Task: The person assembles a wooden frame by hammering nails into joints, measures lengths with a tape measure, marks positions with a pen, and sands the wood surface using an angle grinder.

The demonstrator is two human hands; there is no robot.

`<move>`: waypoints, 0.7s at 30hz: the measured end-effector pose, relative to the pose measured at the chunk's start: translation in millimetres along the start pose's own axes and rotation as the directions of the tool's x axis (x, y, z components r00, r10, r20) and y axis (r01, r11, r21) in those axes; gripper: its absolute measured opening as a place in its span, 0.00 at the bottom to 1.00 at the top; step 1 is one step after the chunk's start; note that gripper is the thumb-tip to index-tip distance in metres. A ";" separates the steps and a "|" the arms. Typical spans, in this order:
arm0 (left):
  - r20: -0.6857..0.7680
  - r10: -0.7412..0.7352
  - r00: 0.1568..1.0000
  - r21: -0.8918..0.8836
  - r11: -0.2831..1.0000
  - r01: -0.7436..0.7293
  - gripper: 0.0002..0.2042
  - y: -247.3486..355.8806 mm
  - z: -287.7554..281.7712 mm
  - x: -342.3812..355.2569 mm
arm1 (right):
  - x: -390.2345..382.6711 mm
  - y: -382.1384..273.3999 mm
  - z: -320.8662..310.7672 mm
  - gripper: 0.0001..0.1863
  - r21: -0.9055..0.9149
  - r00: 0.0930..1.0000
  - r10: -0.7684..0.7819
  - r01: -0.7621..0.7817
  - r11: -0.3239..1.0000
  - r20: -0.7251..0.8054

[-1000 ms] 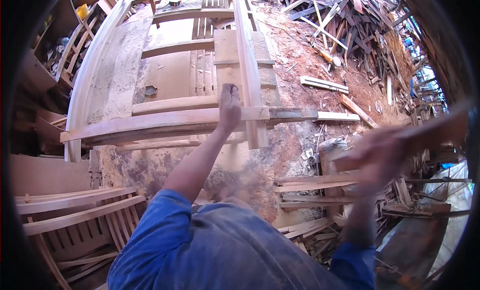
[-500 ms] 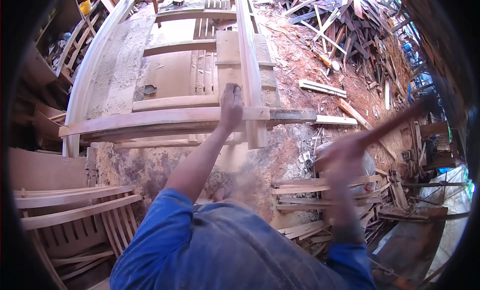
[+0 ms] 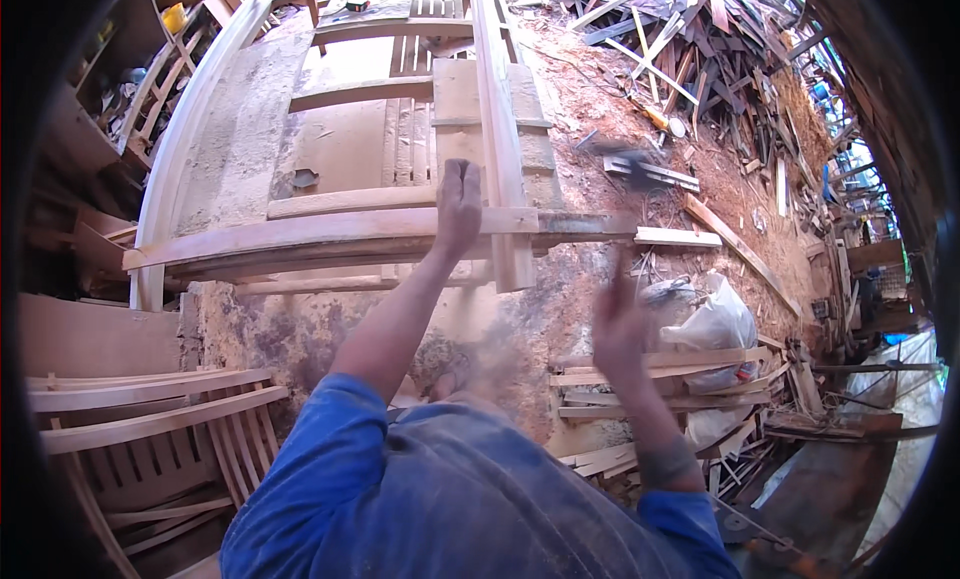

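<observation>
A large pale wooden frame, with long side rails and several crosspieces, lies in front of me. My left hand (image 3: 460, 207) is closed over its near crosspiece (image 3: 330, 237), just left of the right side rail (image 3: 503, 159). That rail's near end sticks out a little past the crosspiece. To the right, my right hand (image 3: 620, 331) grips the wooden handle of a hammer (image 3: 621, 269). The hammer points up and away, its dark head blurred by motion, apart from the frame. A dark, weathered length of wood (image 3: 585, 225) extends right from the crosspiece's end.
Slatted wooden pieces (image 3: 160, 409) stand at the lower left. Several thin strips (image 3: 660, 364) and a white sack (image 3: 722, 324) lie near my right arm. Scrap wood (image 3: 700, 59) is heaped at the far right. A small tape measure (image 3: 357, 4) rests at the far end.
My right hand has swung the hammer left and forward, from pointing right to pointing away from me. My left hand stays on the crosspiece.
</observation>
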State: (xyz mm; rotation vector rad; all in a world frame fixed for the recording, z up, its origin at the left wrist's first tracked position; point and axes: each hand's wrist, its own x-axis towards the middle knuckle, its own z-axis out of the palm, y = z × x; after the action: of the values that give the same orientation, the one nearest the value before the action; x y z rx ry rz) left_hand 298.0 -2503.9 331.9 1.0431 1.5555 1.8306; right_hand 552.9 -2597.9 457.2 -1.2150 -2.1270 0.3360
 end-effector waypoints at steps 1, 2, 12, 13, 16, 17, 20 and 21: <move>0.004 0.000 1.000 0.005 1.000 0.000 0.10 -5.2 0.8 -1.6 | -21.5 26.6 24.5 0.13 -0.090 0.848 0.348 -0.341 0.936 0.399; 0.007 0.006 1.000 0.001 1.000 -0.006 0.10 -8.9 8.5 -4.7 | -42.3 50.9 41.8 0.15 -0.066 0.929 0.225 -0.215 0.974 0.292; -0.023 0.198 0.980 0.174 0.966 -0.192 0.09 19.7 -49.5 -49.0 | -42.7 52.1 49.7 0.16 -0.208 0.890 0.305 -0.245 0.947 0.338; 0.082 0.138 0.987 0.135 0.980 -0.148 0.10 21.2 -77.2 -73.6 | -43.9 45.3 52.3 0.16 -0.172 0.884 0.326 -0.283 0.944 0.335; 0.357 -0.079 0.931 0.487 0.866 -0.113 0.13 -24.9 -189.6 -173.4 | -52.6 25.0 61.3 0.15 -0.096 0.881 0.361 -0.349 0.932 0.305; 0.395 -0.258 0.882 0.594 0.804 -0.030 0.14 -44.2 -238.2 -208.8 | -60.1 28.4 70.8 0.14 -0.081 0.921 0.311 -0.300 0.951 0.234; 0.061 -0.802 0.594 0.882 0.322 0.345 0.22 -124.0 -423.4 -345.1 | -41.5 -25.5 69.8 0.13 -0.030 0.638 0.651 -0.704 0.709 0.411; -0.177 -0.816 0.551 0.814 0.192 0.547 0.27 -134.4 -485.3 -397.8 | -41.5 -29.2 73.4 0.13 -0.025 0.655 0.632 -0.686 0.727 0.415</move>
State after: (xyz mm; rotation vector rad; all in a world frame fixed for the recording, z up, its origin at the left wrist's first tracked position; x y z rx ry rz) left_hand 116.4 -3070.0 90.3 0.6294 2.1938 0.2020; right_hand 500.2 -2641.3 399.8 -1.9549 -1.8311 1.1227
